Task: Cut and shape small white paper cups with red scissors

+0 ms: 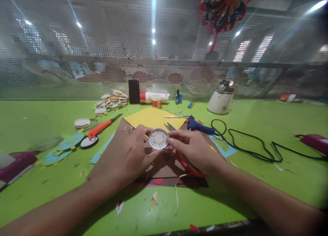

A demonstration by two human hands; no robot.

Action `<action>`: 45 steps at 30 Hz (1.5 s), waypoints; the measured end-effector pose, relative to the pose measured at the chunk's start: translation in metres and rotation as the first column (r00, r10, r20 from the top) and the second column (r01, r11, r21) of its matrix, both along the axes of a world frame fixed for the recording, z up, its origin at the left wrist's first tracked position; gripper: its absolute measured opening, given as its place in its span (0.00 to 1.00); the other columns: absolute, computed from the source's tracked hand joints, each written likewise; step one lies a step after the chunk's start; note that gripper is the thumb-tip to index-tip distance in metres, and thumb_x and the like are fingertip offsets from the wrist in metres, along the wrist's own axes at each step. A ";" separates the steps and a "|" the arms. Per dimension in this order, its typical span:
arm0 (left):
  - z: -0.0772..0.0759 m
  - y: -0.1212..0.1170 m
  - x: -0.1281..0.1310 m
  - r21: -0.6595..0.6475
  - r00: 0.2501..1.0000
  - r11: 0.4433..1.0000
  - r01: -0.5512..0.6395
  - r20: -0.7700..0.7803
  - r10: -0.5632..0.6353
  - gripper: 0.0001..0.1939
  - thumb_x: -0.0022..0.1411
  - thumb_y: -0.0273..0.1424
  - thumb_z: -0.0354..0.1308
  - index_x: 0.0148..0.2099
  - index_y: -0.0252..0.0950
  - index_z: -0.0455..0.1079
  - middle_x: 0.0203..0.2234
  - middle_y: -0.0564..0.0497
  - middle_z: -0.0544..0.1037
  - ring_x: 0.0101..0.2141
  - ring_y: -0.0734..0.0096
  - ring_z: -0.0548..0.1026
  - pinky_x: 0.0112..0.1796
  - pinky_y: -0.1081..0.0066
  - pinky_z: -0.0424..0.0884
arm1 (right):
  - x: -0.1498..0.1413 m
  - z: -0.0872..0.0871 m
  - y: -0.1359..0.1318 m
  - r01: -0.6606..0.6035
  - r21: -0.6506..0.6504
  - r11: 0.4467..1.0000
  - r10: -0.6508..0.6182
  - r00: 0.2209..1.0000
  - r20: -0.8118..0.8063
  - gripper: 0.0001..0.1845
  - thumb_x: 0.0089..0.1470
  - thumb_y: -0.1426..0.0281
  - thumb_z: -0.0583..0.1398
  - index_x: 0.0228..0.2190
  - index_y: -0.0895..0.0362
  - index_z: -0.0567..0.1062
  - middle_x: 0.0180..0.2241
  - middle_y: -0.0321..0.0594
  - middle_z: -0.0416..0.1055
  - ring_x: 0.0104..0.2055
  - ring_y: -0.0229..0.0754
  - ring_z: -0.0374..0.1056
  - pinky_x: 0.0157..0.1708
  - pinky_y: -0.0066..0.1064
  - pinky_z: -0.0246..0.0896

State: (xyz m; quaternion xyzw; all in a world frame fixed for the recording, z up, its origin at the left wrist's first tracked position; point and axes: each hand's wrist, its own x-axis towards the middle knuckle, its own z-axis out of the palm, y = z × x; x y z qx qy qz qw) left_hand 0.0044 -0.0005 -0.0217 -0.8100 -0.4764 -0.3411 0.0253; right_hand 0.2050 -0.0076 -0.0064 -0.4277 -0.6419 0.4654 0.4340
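Observation:
Between my two hands I hold a small round white disc (158, 139) with a dark hexagon pattern and dots on its face. My left hand (133, 152) pinches its left edge, thumb below and fingers above. At its right edge, my right hand (189, 145) grips with thumb and fingertips. Beneath them lie brown sheets (112, 161) with a yellow sheet (146, 117) on top at the back. Red-handled scissors (186, 163) rest under my right hand, partly hidden by it. A thin pale ribbon (176, 191) trails off the brown sheets.
A blue glue gun (200, 126) with a black cord (256, 155) lies right. Left are an orange cutter knife (102, 127), a tape roll (82, 123) and blue paper rings (70, 142). Behind stand a pile of small discs (112, 100), a phone (134, 92), a paper cup (156, 101) and a kettle (220, 98).

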 end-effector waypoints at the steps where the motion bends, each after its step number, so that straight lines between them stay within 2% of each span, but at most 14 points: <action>1: 0.000 0.000 0.000 -0.004 1.000 1.000 -0.009 -0.009 0.009 0.21 0.58 0.41 0.62 0.49 0.36 0.65 0.36 0.46 0.77 0.37 0.56 0.77 0.35 0.60 0.74 | 0.000 0.000 0.000 0.000 -0.001 1.000 0.000 1.000 -0.002 0.10 0.55 0.67 0.63 0.37 0.56 0.82 0.27 0.37 0.77 0.27 0.37 0.72 0.30 0.31 0.70; 5: 0.000 -0.001 0.002 0.000 1.000 1.000 0.011 0.009 -0.011 0.22 0.59 0.40 0.63 0.50 0.35 0.64 0.38 0.45 0.77 0.36 0.58 0.77 0.34 0.62 0.74 | 0.000 -0.001 0.002 0.007 0.006 1.000 -0.007 1.000 -0.002 0.10 0.55 0.68 0.62 0.38 0.57 0.82 0.24 0.36 0.76 0.25 0.36 0.71 0.29 0.30 0.70; 11: 0.000 -0.002 0.003 0.075 0.999 0.996 0.046 0.002 -0.046 0.20 0.61 0.38 0.62 0.51 0.37 0.63 0.41 0.46 0.77 0.39 0.59 0.78 0.37 0.63 0.75 | 0.001 -0.001 0.003 0.018 0.024 1.000 -0.018 1.000 0.008 0.11 0.55 0.66 0.63 0.36 0.57 0.83 0.24 0.36 0.76 0.25 0.37 0.70 0.29 0.31 0.69; 14: 0.002 -0.003 0.002 0.057 0.999 0.998 0.031 -0.039 -0.028 0.23 0.61 0.38 0.61 0.55 0.36 0.62 0.43 0.43 0.78 0.40 0.56 0.78 0.38 0.61 0.75 | 0.001 0.000 0.002 0.030 0.022 0.999 -0.031 0.999 0.019 0.11 0.55 0.64 0.63 0.35 0.57 0.83 0.23 0.36 0.75 0.25 0.37 0.70 0.29 0.31 0.68; 19: 0.006 -0.006 0.000 0.019 0.994 0.996 0.090 -0.066 -0.089 0.25 0.62 0.40 0.61 0.58 0.40 0.63 0.47 0.43 0.78 0.43 0.55 0.78 0.41 0.59 0.75 | 0.002 0.001 0.002 0.041 0.026 0.999 -0.042 0.999 0.025 0.10 0.55 0.65 0.63 0.32 0.57 0.82 0.22 0.35 0.74 0.24 0.36 0.68 0.27 0.30 0.66; 22: 0.010 -0.007 0.002 -0.014 0.995 0.995 0.094 -0.035 -0.095 0.23 0.62 0.38 0.61 0.56 0.38 0.64 0.46 0.43 0.78 0.43 0.55 0.78 0.39 0.60 0.76 | 0.001 0.003 0.002 0.045 0.040 0.998 -0.046 0.999 0.011 0.09 0.55 0.65 0.62 0.32 0.57 0.81 0.24 0.35 0.74 0.25 0.36 0.68 0.28 0.30 0.67; 26: 0.012 -0.009 0.006 -0.061 0.995 0.995 0.084 0.061 -0.081 0.23 0.62 0.35 0.61 0.57 0.36 0.62 0.45 0.44 0.78 0.40 0.61 0.80 0.38 0.64 0.77 | -0.001 0.004 0.000 0.033 0.066 0.997 -0.031 0.999 -0.026 0.09 0.53 0.64 0.63 0.34 0.56 0.79 0.29 0.37 0.76 0.28 0.38 0.71 0.32 0.33 0.71; 30: 0.007 -0.009 0.006 0.018 0.995 0.997 0.073 0.064 -0.074 0.24 0.63 0.38 0.60 0.58 0.39 0.60 0.46 0.45 0.77 0.43 0.59 0.79 0.39 0.62 0.77 | -0.004 0.001 -0.001 0.019 0.079 0.997 -0.015 0.999 -0.046 0.09 0.52 0.64 0.64 0.33 0.57 0.75 0.29 0.37 0.76 0.29 0.39 0.73 0.33 0.34 0.73; 33: 0.004 -0.010 0.005 0.115 0.991 0.988 0.102 0.078 -0.112 0.24 0.64 0.35 0.60 0.59 0.39 0.58 0.48 0.44 0.76 0.45 0.60 0.78 0.44 0.62 0.76 | -0.007 -0.002 -0.004 0.029 0.100 0.995 -0.024 0.999 -0.049 0.08 0.52 0.66 0.64 0.33 0.57 0.75 0.30 0.37 0.76 0.30 0.38 0.73 0.35 0.33 0.72; 40: 0.011 -0.012 0.006 0.071 0.979 0.985 0.155 0.121 -0.163 0.25 0.62 0.31 0.60 0.59 0.40 0.59 0.50 0.44 0.75 0.46 0.60 0.78 0.45 0.61 0.76 | -0.013 -0.003 -0.015 0.006 0.134 0.991 0.000 0.999 -0.045 0.07 0.52 0.66 0.64 0.33 0.57 0.76 0.30 0.39 0.77 0.32 0.40 0.73 0.34 0.34 0.71; 45: 0.019 -0.013 0.006 -0.012 0.973 0.985 0.170 0.158 -0.166 0.21 0.61 0.32 0.60 0.55 0.41 0.61 0.46 0.46 0.78 0.44 0.61 0.79 0.42 0.63 0.78 | -0.014 -0.003 -0.016 0.009 0.146 0.989 -0.005 1.000 -0.028 0.07 0.52 0.66 0.64 0.33 0.57 0.77 0.29 0.39 0.77 0.31 0.40 0.73 0.33 0.32 0.71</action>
